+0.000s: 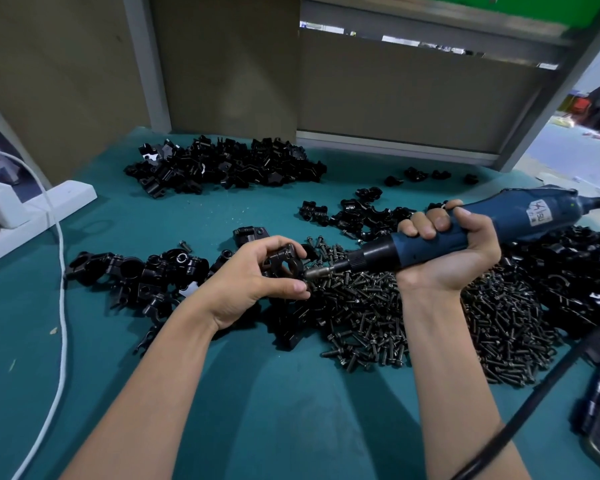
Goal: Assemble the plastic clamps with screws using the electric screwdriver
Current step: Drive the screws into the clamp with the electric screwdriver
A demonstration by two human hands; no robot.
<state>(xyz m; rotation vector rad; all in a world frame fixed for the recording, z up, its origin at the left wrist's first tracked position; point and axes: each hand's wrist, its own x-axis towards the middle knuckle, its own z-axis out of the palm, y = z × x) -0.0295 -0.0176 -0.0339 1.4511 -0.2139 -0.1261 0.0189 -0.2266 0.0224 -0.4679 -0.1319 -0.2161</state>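
Note:
My left hand (257,275) pinches a black plastic clamp (284,259) between thumb and fingers, just above the table. My right hand (447,251) grips the blue electric screwdriver (482,223) and holds it nearly level. The screwdriver's metal bit (317,271) points left and meets the clamp's right side. A large heap of dark screws (413,317) lies under and in front of both hands. The screw at the bit's tip is hidden by my fingers.
Piles of black clamp parts lie at the back (222,164), at the left (136,271), in the middle (361,216) and at the far right (568,268) of the teal table (257,393). A white cable (61,306) and white power strip (49,206) sit left. A black cord (520,410) crosses the lower right.

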